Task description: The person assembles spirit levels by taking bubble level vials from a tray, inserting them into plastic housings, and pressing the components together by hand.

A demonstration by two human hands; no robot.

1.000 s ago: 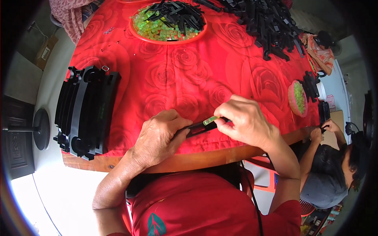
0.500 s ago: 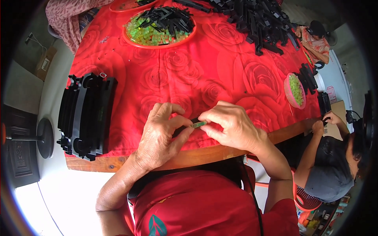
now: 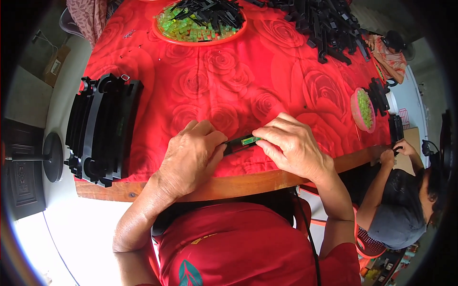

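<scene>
Just above the table's near edge, my left hand (image 3: 193, 150) is closed around one end of a slim black plastic bar (image 3: 233, 147). My right hand (image 3: 293, 144) pinches near the other end, thumb and fingers at a small translucent green block (image 3: 249, 140). That block lies against the bar, its long side along it; whether it is seated in the bar I cannot tell. The fingers hide both ends of the bar.
A stack of long black plastic parts (image 3: 100, 131) stands on the left. Ahead, an orange-rimmed tray (image 3: 200, 43) holds green blocks and black strips. Black parts are heaped (image 3: 324, 28) far right, near a pink bowl (image 3: 355, 112) of green pieces. A co-worker (image 3: 396, 190) sits at right.
My hands have spread slightly apart, and more of the black bar shows between them. The green block now lies along the bar by my right fingertips. The whole view has shifted a little.
</scene>
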